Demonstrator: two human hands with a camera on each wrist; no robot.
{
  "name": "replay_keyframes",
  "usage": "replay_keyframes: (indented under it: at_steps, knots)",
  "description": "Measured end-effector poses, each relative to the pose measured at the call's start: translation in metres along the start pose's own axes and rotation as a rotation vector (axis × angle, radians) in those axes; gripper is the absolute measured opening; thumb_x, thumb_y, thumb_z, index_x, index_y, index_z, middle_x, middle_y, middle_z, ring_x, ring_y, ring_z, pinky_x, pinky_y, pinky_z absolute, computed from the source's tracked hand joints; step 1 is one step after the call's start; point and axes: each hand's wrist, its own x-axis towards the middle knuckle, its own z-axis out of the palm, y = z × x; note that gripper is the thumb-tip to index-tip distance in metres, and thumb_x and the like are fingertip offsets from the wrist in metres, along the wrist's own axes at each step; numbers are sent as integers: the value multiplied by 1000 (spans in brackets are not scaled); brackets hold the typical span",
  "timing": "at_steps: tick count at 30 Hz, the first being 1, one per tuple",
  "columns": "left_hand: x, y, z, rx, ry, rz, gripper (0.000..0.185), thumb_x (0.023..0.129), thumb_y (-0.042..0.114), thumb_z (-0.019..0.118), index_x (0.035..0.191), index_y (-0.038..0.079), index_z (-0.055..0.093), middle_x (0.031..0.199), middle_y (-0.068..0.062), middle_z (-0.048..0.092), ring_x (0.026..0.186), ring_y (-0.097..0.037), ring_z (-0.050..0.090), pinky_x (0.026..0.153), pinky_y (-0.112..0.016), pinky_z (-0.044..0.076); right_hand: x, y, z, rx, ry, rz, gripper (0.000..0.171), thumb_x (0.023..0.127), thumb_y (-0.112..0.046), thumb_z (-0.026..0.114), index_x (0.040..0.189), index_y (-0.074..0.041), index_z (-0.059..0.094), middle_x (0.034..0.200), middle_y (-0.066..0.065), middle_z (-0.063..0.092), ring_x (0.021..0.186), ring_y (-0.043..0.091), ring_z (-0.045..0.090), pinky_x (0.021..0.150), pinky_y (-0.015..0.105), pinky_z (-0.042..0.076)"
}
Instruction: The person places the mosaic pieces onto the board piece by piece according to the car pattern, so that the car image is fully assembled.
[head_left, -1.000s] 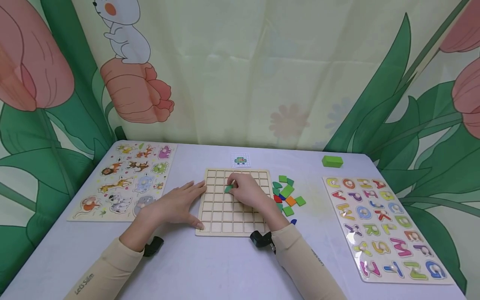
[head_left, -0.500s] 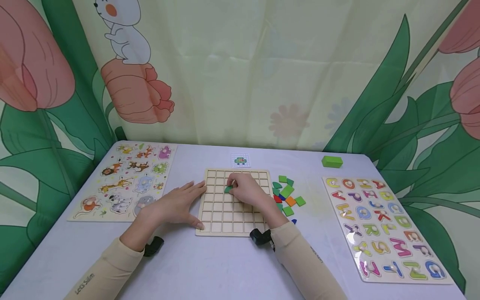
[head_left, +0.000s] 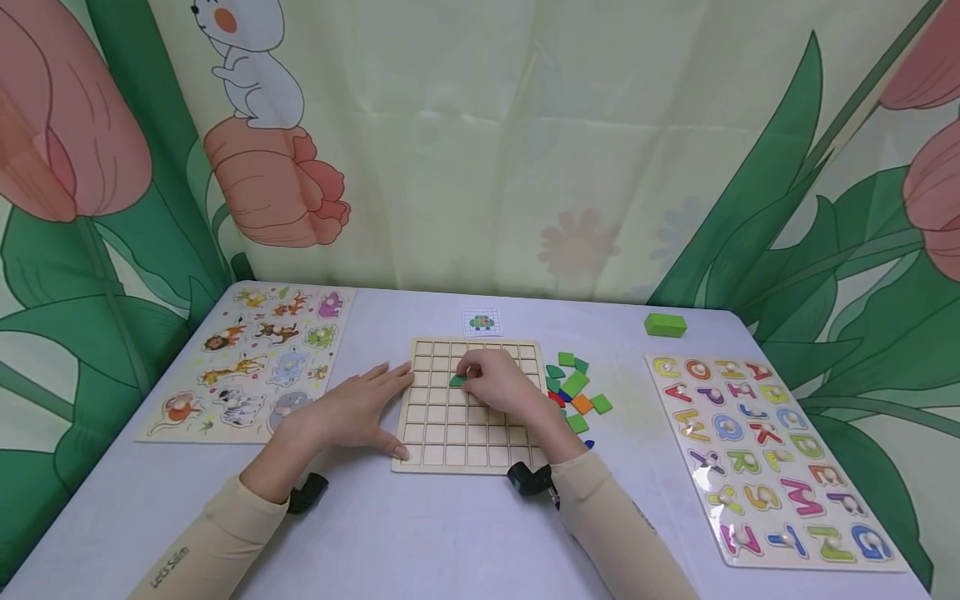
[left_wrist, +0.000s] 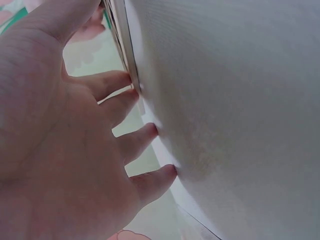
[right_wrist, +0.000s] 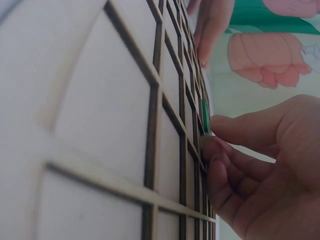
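Left hand [head_left: 352,410]: we see it lying flat and relaxed on the tabletop [head_left: 420,533], fingers straight, fingertips touching the left edge of the grid board [head_left: 450,433]; it grips nothing and seems only to steady the board.
Grid board: a wooden tray of square cells, lying flat between our two hands, its sides running square with the near edge of the tabletop.
Green piece [head_left: 457,379]: it sits in the upper middle of the board, just left of the right hand's fingertips and well right of the left hand.
Green piece, axis: from the head view we judge that its long side runs roughly left to right; which way its tip points is too small to tell. In the right wrist view it [right_wrist: 204,116] shows edge-on, at a cell.
Right hand [head_left: 498,385]: fingers curled, pinching the green piece between thumb and fingertips over the board; it is plainly the nearer hand.
Loose pieces [head_left: 573,392]: a small heap of green, red, orange and blue shapes lies just right of the board, near the right wrist.
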Motion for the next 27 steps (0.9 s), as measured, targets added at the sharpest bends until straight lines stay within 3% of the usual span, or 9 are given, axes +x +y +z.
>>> replay_keyframes:
  at_steps: [12,27]
  knots:
    - [1,0,0,2,-7,-11,119,64,66,81,157,12,30,167,-5,21,154,-40,17,119,-64,23,-16,3,-14,38,8,24,19,90,-12,69,108,-12,73,92,0,66,85,16,59,75,28,50]
    - [0,0,0,12,-6,-18,119,64,67,81,157,13,29,167,-4,20,154,-38,17,119,-64,23,-28,26,-39,11,56,61,21,90,-12,66,110,-9,72,94,4,67,86,18,60,71,28,50]
